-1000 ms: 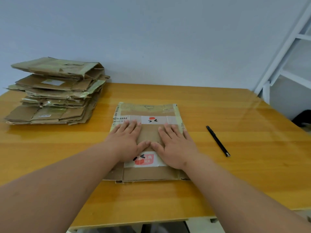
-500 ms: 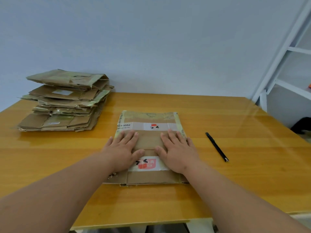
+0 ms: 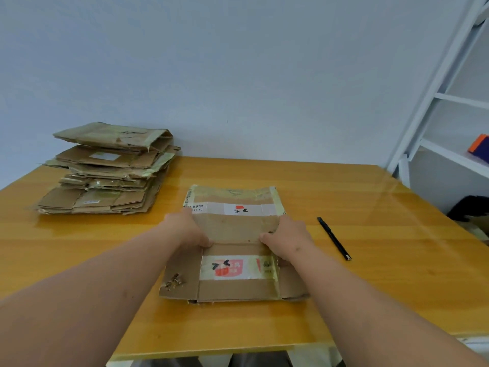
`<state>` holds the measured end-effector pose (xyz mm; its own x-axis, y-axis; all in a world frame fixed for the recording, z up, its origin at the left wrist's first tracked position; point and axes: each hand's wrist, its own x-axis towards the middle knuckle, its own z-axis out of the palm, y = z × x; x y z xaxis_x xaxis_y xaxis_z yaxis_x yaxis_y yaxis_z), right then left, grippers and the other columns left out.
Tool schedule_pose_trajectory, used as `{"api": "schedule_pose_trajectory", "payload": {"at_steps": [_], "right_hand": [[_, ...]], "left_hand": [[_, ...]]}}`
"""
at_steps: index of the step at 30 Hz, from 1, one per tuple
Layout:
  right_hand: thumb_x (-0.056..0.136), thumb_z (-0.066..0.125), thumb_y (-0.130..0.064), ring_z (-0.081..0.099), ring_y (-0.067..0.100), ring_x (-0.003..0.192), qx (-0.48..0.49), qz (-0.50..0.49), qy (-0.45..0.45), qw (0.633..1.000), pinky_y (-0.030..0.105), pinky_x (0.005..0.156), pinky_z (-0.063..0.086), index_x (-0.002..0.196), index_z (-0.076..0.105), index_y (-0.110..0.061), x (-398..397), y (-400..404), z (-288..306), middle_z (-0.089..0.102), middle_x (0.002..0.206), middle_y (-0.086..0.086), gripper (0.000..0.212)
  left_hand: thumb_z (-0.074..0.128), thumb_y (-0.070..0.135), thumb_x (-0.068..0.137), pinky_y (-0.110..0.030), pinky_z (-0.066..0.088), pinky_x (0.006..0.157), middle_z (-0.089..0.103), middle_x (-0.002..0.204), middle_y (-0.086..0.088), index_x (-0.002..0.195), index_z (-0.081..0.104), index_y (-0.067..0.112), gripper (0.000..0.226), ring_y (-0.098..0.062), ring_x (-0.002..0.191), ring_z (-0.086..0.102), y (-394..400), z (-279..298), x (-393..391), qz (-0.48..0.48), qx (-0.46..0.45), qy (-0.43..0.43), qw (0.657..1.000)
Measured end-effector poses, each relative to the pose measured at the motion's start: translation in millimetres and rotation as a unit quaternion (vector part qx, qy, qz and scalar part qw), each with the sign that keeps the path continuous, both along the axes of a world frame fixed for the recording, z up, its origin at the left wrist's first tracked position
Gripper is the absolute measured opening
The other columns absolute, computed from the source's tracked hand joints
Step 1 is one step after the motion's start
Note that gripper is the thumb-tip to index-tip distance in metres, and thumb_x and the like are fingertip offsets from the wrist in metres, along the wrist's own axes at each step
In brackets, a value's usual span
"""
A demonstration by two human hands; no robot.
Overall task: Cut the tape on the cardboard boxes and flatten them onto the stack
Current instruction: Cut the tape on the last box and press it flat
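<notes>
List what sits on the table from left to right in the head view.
Stack of flattened brown cardboard boxes → left hand → flattened brown taped cardboard box → right hand → slim black pen-like cutter → white shelf frame off the table.

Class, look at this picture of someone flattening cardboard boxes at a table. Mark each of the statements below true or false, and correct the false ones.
1. Both hands grip the flattened box at its side edges. True: the left hand and right hand hold the flattened box at opposite sides.
2. The black cutter is in the right hand. False: the black cutter lies on the table, to the right of the box.
3. A stack of flattened boxes sits at the far left of the table. True: the stack is there.
4. The box already lies on the stack. False: it is on the table, apart from the stack.
5. An orange thing sits on the white shelf. True: orange thing, white shelf.
</notes>
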<state>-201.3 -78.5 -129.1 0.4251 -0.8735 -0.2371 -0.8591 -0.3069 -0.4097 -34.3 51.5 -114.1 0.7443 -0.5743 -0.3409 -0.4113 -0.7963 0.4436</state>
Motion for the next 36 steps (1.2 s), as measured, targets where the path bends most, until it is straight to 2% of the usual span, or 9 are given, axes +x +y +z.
{"api": "schedule_pose_trajectory", "payload": {"at_steps": [3, 6, 9, 15, 18, 22, 27, 32, 36], "right_hand": [[0.082, 0.071, -0.042, 0.050, 0.017, 0.072, 0.028, -0.034, -0.050, 0.998, 0.026, 0.049, 0.039, 0.136, 0.040, -0.017, -4, 1, 6, 0.045, 0.129, 0.012, 0.067], [0.080, 0.074, -0.038, 0.057, 0.023, 0.090, 0.058, -0.044, -0.068, 0.995, 0.030, 0.065, 0.046, 0.133, 0.039, -0.016, -9, 0, 8, 0.055, 0.119, 0.006, 0.067], [0.085, 0.063, -0.026, 0.062, 0.024, 0.091, 0.082, -0.048, -0.091, 0.991, 0.035, 0.076, 0.053, 0.130, 0.037, -0.016, -11, 0, 7, 0.059, 0.100, 0.002, 0.053], [0.093, 0.058, -0.024, 0.065, 0.024, 0.085, 0.078, -0.020, -0.199, 0.977, 0.038, 0.074, 0.054, 0.135, 0.029, -0.019, -11, 12, 11, 0.062, 0.094, 0.004, 0.052], [0.095, 0.053, -0.022, 0.061, 0.022, 0.076, 0.068, -0.003, -0.227, 0.971, 0.034, 0.064, 0.048, 0.141, 0.022, -0.023, -8, 18, 22, 0.061, 0.096, 0.006, 0.056], [0.091, 0.057, -0.012, 0.060, 0.020, 0.086, 0.057, 0.040, -0.254, 0.965, 0.029, 0.060, 0.047, 0.141, 0.019, -0.023, 3, 28, 43, 0.053, 0.109, 0.004, 0.065], [0.086, 0.069, -0.020, 0.059, 0.016, 0.096, 0.011, 0.082, -0.326, 0.942, 0.035, 0.080, 0.053, 0.140, 0.026, -0.025, 37, 45, 69, 0.057, 0.111, -0.004, 0.070], [0.091, 0.061, -0.016, 0.053, 0.011, 0.090, -0.049, 0.099, -0.342, 0.933, 0.018, 0.062, 0.040, 0.137, 0.036, -0.025, 92, 59, 90, 0.054, 0.114, -0.004, 0.053], [0.092, 0.056, -0.013, 0.052, 0.018, 0.119, -0.069, 0.127, -0.331, 0.933, 0.026, 0.091, 0.044, 0.140, 0.044, -0.019, 143, 67, 105, 0.053, 0.136, 0.000, 0.050]], "left_hand": [[0.088, 0.025, 0.064, -0.050, 0.046, 0.098, 0.044, 0.134, -0.015, 0.149, 0.022, 0.024, 0.108, -0.035, 0.118, 0.047, 3, -1, 3, 0.044, -0.047, 0.054, 0.996], [0.087, 0.014, 0.065, -0.049, 0.043, 0.099, 0.046, 0.134, -0.014, 0.151, 0.019, 0.024, 0.110, -0.035, 0.120, 0.045, 10, -1, 4, 0.052, -0.074, 0.105, 0.990], [0.085, 0.012, 0.068, -0.047, 0.040, 0.099, 0.044, 0.138, -0.014, 0.153, 0.014, 0.026, 0.112, -0.035, 0.122, 0.043, 16, 1, 4, 0.043, -0.083, 0.109, 0.990], [0.083, 0.023, 0.069, -0.044, 0.053, 0.088, 0.049, 0.131, -0.012, 0.153, 0.004, 0.033, 0.116, -0.030, 0.108, 0.054, 25, 12, 10, 0.001, -0.130, 0.040, 0.991], [0.080, 0.034, 0.072, -0.043, 0.054, 0.086, 0.042, 0.137, -0.014, 0.152, 0.002, 0.035, 0.112, -0.031, 0.107, 0.053, 32, 26, 16, -0.027, -0.133, -0.019, 0.991], [0.078, 0.041, 0.074, -0.040, 0.049, 0.090, 0.032, 0.144, -0.017, 0.153, 0.007, 0.033, 0.106, -0.037, 0.114, 0.051, 43, 49, 31, -0.017, -0.146, -0.091, 0.985], [0.078, 0.042, 0.073, -0.034, 0.043, 0.078, 0.029, 0.145, -0.014, 0.147, 0.026, 0.023, 0.092, -0.033, 0.106, 0.055, 66, 77, 57, 0.033, -0.195, -0.167, 0.966], [0.072, 0.037, 0.081, -0.032, 0.040, 0.076, 0.030, 0.137, -0.007, 0.121, 0.047, 0.016, 0.052, -0.021, 0.087, 0.047, 92, 100, 98, 0.048, -0.242, -0.221, 0.944], [0.066, 0.025, 0.081, -0.031, 0.038, 0.075, 0.026, 0.136, -0.001, 0.117, 0.051, 0.015, 0.041, -0.020, 0.091, 0.047, 106, 114, 144, 0.057, -0.245, -0.232, 0.940]]}}
